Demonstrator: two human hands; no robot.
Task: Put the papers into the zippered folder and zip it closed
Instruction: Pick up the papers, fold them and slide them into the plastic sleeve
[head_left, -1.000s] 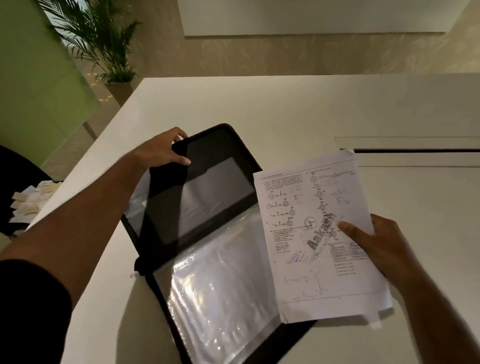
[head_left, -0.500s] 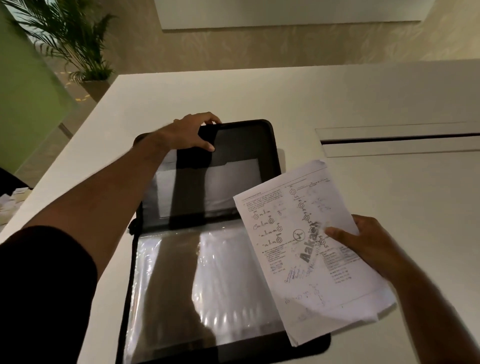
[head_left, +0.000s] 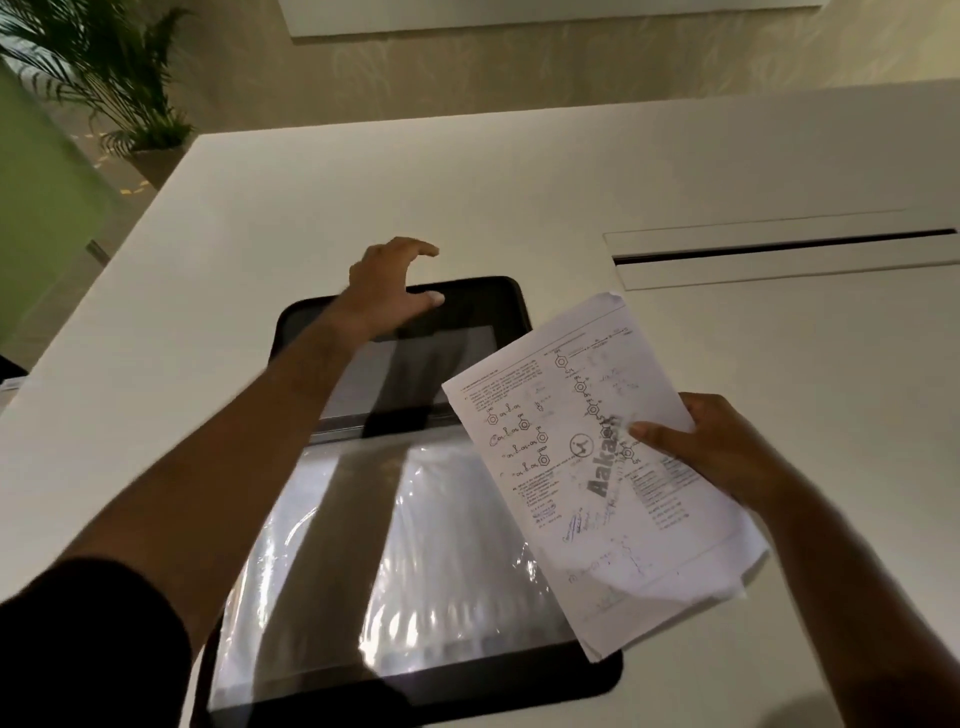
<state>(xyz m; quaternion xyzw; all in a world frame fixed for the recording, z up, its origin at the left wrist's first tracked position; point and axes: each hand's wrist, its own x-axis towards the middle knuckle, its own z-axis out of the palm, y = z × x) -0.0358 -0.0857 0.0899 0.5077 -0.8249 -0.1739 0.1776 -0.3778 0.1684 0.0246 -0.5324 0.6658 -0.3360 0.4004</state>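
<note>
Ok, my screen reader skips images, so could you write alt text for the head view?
A right hand holds printed papers above an open black zippered folder on a white table, its clear plastic sleeves showing. The left hand, fingers spread, is at the folder's far edge.

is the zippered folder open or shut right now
Open. The zippered folder lies spread flat on the table, its clear plastic sleeves showing, and the papers are outside it in the right hand.

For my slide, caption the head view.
Left hand hovers over the open folder; right hand holds the papers.
</note>
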